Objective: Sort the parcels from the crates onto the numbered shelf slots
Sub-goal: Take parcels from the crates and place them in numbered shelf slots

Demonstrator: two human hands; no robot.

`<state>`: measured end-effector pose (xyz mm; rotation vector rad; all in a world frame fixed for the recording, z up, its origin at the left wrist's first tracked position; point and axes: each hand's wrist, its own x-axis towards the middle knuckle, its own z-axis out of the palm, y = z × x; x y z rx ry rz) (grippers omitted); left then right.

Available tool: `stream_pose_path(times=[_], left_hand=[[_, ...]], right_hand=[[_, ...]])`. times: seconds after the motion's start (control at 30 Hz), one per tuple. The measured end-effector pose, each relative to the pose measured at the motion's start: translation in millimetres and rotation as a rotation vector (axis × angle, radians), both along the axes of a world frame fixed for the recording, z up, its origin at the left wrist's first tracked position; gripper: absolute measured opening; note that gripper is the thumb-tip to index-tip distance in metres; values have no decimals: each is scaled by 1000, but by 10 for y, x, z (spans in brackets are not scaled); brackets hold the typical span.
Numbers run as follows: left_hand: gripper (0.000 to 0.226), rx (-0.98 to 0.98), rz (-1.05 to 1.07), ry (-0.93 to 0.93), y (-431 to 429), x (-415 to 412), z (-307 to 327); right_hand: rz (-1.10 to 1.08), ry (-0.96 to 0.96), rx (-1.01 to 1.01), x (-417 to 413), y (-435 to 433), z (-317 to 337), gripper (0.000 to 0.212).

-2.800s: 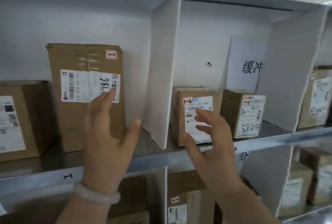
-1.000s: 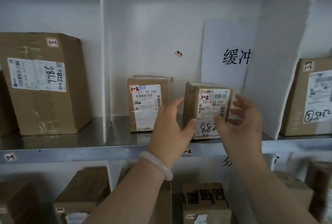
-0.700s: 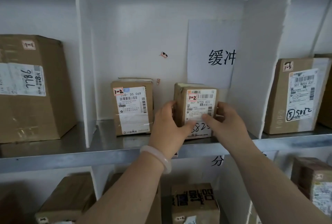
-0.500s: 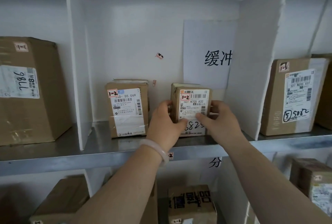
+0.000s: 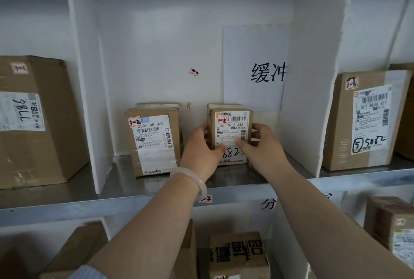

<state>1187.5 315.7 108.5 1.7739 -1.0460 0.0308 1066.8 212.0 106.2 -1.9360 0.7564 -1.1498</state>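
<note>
Now the left hand (image 5: 201, 147) and right hand (image 5: 263, 144) grip the 1-2 parcel (image 5: 231, 122) at 9 and 3 o'clock; nearly placed, probably.

The left hand (image 5: 200, 145) and right hand (image 5: 263, 144) cover both side faces of the small parcel (image 5: 231, 122), and their thumbs hide part of its handwritten number. The bracelet (image 5: 197, 180) overlaps the slot tag (image 5: 207, 199) on the shelf edge (image 5: 89, 209). The divider (image 5: 313, 77) at 2 o'clock hides the paper sign's (image 5: 246, 54) right edge. The large parcel (image 5: 33, 122) at 9 o'clock and the lower parcel (image 5: 237, 251) at 6 o'clock are cut by the frame. Label fine print is too small to read.
</note>
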Motion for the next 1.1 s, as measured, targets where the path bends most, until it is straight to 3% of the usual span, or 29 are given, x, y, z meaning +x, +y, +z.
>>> stream_pose_path(times=[0.17,0.33,0.5,0.63,0.8,1.1], left_hand=[[87,31,59,-180,275,-198,-95],[76,24,48,-436,583,-544,-223],[67,0,-42,-537,565,-919,-332],[66,-15,-110,-481,354,-1355,-345],[67,-61,-204,-391,-62,-1868,-348],[89,-106,-93,-62,-994,-2583,-403]], right_hand=[[-68,-108,-79,-392,309,-151,62],[-248,43,-340,-923,607,-453,56],[-308,221,-258,-1320,685,-659,64],[-377,189,-268,-1709,528,-643,63],[-388,-50,-233,-2082,14,-510,65],[-246,-45,-223,-2586,-988,-339,66]])
